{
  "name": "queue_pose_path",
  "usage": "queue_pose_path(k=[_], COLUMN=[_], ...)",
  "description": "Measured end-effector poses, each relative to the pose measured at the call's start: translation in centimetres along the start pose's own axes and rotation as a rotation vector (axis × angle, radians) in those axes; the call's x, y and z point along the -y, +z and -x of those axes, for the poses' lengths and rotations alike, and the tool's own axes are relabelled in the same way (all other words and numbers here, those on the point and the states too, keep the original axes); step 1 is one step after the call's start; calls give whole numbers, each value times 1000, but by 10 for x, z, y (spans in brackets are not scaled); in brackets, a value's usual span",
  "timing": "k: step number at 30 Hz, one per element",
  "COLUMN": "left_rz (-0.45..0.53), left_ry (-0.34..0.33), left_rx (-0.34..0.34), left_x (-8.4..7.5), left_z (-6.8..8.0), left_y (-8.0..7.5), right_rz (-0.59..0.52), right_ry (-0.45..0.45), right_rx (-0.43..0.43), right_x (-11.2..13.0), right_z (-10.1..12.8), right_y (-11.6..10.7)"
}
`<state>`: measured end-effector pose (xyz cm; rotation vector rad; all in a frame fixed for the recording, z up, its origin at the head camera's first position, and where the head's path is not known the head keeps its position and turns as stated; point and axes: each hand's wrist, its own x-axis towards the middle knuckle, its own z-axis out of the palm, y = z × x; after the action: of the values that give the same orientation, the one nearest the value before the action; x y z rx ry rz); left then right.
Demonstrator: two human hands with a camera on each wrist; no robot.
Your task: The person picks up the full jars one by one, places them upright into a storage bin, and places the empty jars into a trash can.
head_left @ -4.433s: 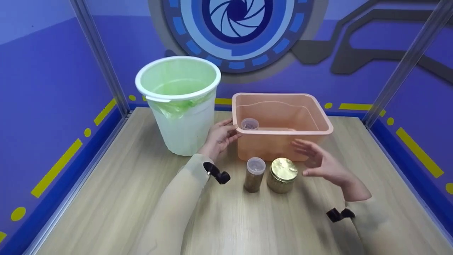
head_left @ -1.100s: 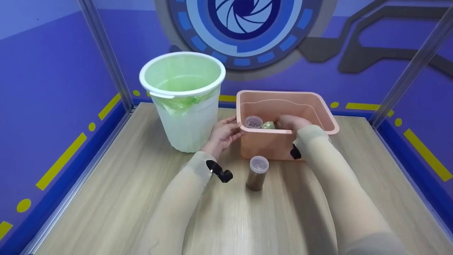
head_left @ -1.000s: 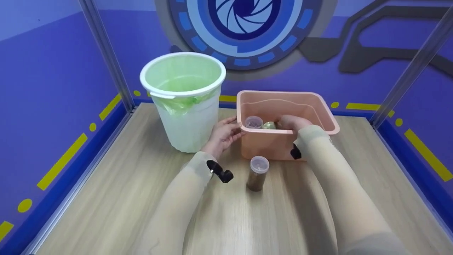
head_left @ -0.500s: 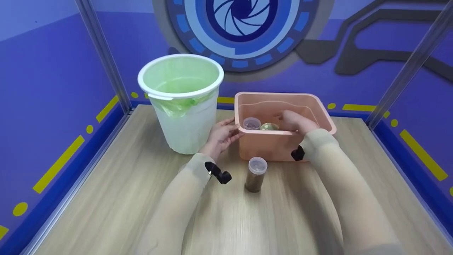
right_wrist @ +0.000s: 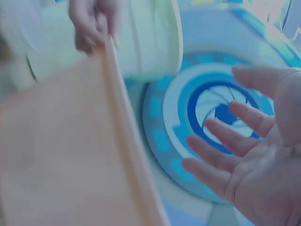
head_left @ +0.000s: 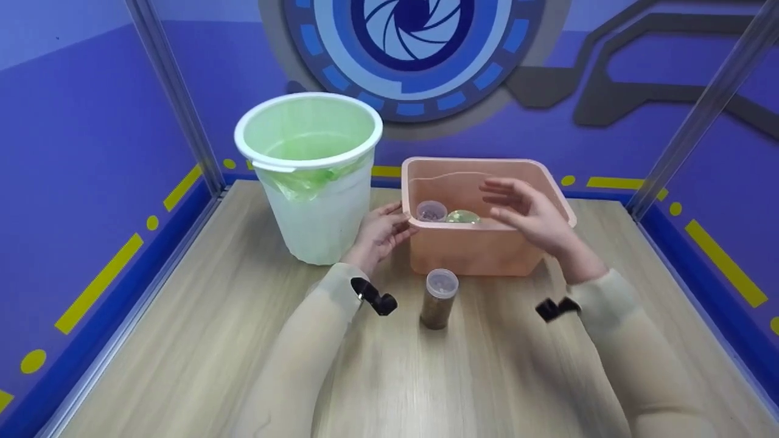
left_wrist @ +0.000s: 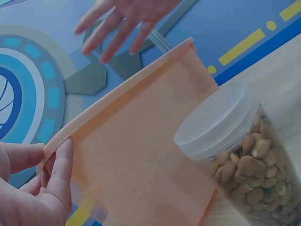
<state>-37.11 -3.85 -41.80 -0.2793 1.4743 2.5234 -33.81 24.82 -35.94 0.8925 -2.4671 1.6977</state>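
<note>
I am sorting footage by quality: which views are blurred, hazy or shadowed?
Right wrist view: pale, hazy, peach plastic bin blurred; left wrist view: almonds fairly distinct, right hand slightly blurred; head view: mostly clear, soft shadows on the tabletop.

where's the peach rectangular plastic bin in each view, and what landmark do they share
Head: the peach rectangular plastic bin sits right of centre, beyond the clear cylindrical jar.
Left wrist: the bin slants across the middle, partly behind the jar.
Right wrist: the bin, blurred, fills the lower left.
Shared landmark: the left hand, at the bin's rim in all three.
</note>
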Motion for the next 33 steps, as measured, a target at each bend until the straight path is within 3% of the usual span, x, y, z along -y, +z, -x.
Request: queue_pose_path(k=[3,5,13,23,33], left_rz=[4,4,17,1,-5], left_ry=[4,7,11,0,1], left_rx=[-3,-2,8,1,-3], left_x=[0,1,1,0,0], left_z=[1,1,0,0,0], left_y=[-1,-1,-1,0,0], right_rz=[-121,-138,-126,-96,-75], right_ry=[-65,-67,45,110,92], right_rx=[61,106,227,219,172], right_x=[-4,-10,-53,-79,-83], right_z=[23,36,59,56,53], right_y=[15,26,70,105,112])
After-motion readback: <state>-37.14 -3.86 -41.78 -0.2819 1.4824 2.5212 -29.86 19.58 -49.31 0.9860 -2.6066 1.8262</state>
